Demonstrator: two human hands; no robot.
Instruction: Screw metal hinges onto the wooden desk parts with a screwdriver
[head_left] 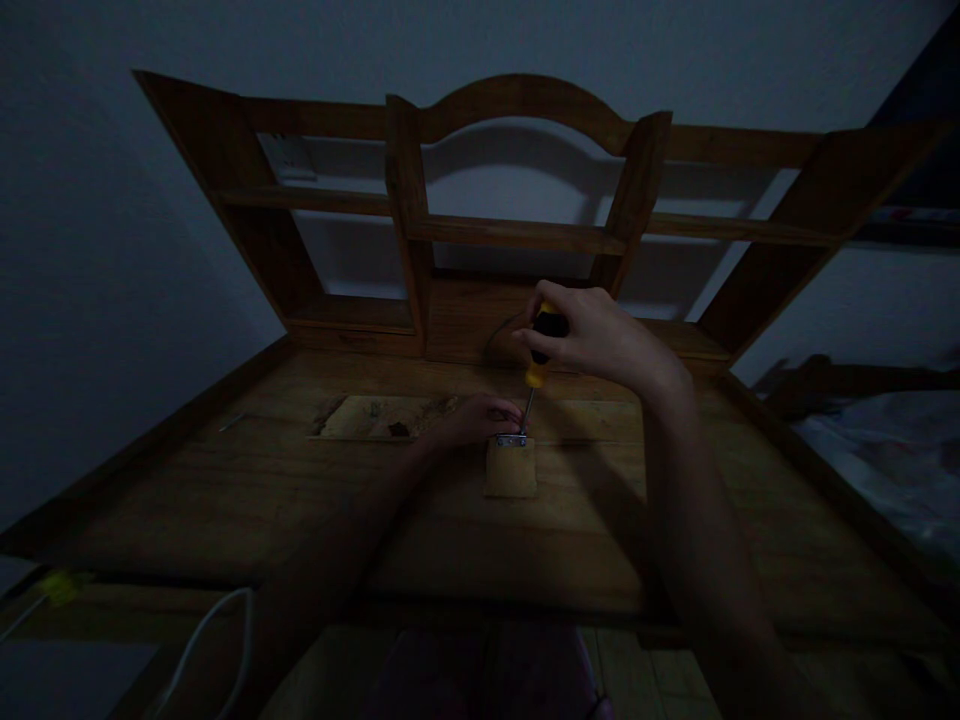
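My right hand (574, 325) is closed around the yellow and black handle of a screwdriver (535, 372), which stands nearly upright. Its metal shaft reaches down to a small metal hinge (512, 439). That hinge sits at the far edge of a small pale wooden block (511, 472) lying on the desk. Close beside the screwdriver tip, my left hand (484, 420) has its fingers bent together at the hinge, steadying it against a longer wooden board (585, 422). Whether a screw is under the tip is too small and dark to tell.
A wooden shelf unit (517, 235) rises at the back of the wooden desk (225, 500). Left on the desktop lies a small thin object (232, 422). A white cable (246, 640) and a yellow-handled tool (60, 585) are at the front left. Plastic bags (885, 460) lie at the right.
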